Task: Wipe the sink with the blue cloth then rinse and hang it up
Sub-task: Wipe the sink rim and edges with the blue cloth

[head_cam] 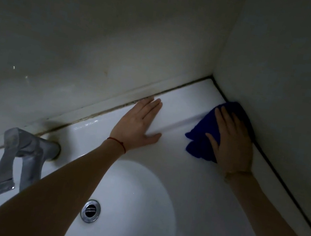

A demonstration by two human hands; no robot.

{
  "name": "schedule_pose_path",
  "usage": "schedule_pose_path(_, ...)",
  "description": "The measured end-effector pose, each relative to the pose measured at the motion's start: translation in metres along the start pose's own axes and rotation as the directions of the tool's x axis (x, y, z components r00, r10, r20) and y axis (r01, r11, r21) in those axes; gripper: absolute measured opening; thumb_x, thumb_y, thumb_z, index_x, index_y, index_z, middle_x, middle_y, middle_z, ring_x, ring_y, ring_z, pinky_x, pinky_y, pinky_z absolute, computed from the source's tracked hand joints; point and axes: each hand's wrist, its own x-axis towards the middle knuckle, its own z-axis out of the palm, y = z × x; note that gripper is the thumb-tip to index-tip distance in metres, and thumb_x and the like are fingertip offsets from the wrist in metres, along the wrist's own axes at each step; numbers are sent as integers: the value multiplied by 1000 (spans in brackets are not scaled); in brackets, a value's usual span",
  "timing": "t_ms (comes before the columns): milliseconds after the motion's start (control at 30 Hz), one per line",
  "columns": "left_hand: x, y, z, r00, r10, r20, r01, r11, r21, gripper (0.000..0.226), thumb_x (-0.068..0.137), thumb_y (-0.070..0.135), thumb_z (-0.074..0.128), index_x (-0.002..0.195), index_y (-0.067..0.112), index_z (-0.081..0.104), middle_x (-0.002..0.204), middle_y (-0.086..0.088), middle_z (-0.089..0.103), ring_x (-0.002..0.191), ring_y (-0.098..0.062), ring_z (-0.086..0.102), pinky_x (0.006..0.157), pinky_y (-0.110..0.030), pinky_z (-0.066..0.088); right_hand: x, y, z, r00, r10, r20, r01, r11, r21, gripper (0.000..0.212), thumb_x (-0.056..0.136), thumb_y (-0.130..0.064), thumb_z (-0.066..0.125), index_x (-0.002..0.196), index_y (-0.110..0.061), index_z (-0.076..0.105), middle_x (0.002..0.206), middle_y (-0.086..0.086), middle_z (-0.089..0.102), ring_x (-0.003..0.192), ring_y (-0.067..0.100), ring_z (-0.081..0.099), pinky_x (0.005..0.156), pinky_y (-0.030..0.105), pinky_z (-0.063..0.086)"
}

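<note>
While the left hand point(139, 121) lies flat and open on the white sink point(183, 106) ledge, holding nothing, the right hand point(230, 142) presses straight fingers on the blue cloth point(203, 133) in the far corner by the wall point(289, 78).

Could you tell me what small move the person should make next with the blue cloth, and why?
Probably slide the blue cloth along the back ledge of the sink toward the left hand. The right hand presses it flat at the far right corner by the wall, so that end seems covered, while the ledge leftward, the basin and the area by the faucet look not yet wiped.
</note>
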Motion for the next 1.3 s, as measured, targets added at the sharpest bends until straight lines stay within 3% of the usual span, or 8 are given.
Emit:
schedule_pose_path(233, 0, -1, 0, 1000, 0, 22, 0, 1000, 12, 83, 82, 43, 71, 144, -2, 40, 149, -17, 44, 141, -34, 35, 119, -40, 27, 43, -16, 0, 998, -8, 60, 7, 1000, 4, 71, 93, -24, 56, 152, -13, 18, 159, 5, 19, 143, 27, 24, 119, 40, 16)
schedule_pose_path(367, 0, -1, -1, 1000, 15, -1, -15, 1000, 10, 81, 82, 42, 72, 143, -3, 43, 147, -17, 46, 140, -35, 38, 118, -39, 28, 1, -6, -10, 998, 16, 67, -17, 1000, 15, 69, 95, -29, 55, 152, -13, 19, 158, 4, 22, 143, 26, 26, 119, 40, 20)
schedule_pose_path(567, -1, 0, 1, 999, 24, -25, -23, 1000, 21, 80, 81, 41, 72, 141, -4, 44, 146, -18, 47, 138, -35, 39, 117, -41, 30, -77, 20, -20, 997, 65, 48, -66, 998, 8, 75, 84, -22, 70, 147, -7, 32, 151, 11, 37, 133, 33, 43, 112, 47, 34)
schedule_pose_path(900, -2, -2, 3, 1000, 27, -11, -26, 999, 36, 80, 83, 42, 70, 142, -4, 43, 147, -18, 46, 140, -34, 37, 115, -43, 34, 22, -13, -4, 998, 16, 62, -16, 1000, 3, 69, 96, -32, 52, 152, -13, 17, 159, 6, 20, 143, 26, 25, 119, 39, 16)
schedule_pose_path(1033, -1, -2, 3, 1000, 27, -17, -26, 999, 43, 81, 82, 43, 71, 142, -3, 44, 147, -18, 46, 140, -35, 38, 114, -45, 35, -36, 5, -14, 998, 25, 50, -25, 1000, 10, 69, 95, -32, 55, 151, -13, 20, 157, 6, 25, 141, 27, 29, 118, 40, 20)
schedule_pose_path(1167, -2, -1, 2, 1000, 25, -8, -24, 998, 52, 81, 82, 44, 71, 142, -4, 44, 146, -18, 47, 139, -35, 38, 113, -46, 36, -128, 29, -32, 995, 101, 14, -100, 994, -39, 78, 83, -26, 70, 148, -9, 29, 151, 10, 37, 131, 33, 45, 109, 48, 37)
schedule_pose_path(1300, -2, -1, 2, 1000, 10, -7, -10, 999, 50, 82, 82, 46, 70, 142, -2, 43, 146, -17, 47, 140, -33, 37, 114, -42, 35, -179, 46, -41, 990, 134, 35, -131, 989, -68, 71, 87, -37, 57, 146, -6, 33, 148, 14, 41, 127, 36, 48, 107, 51, 38)
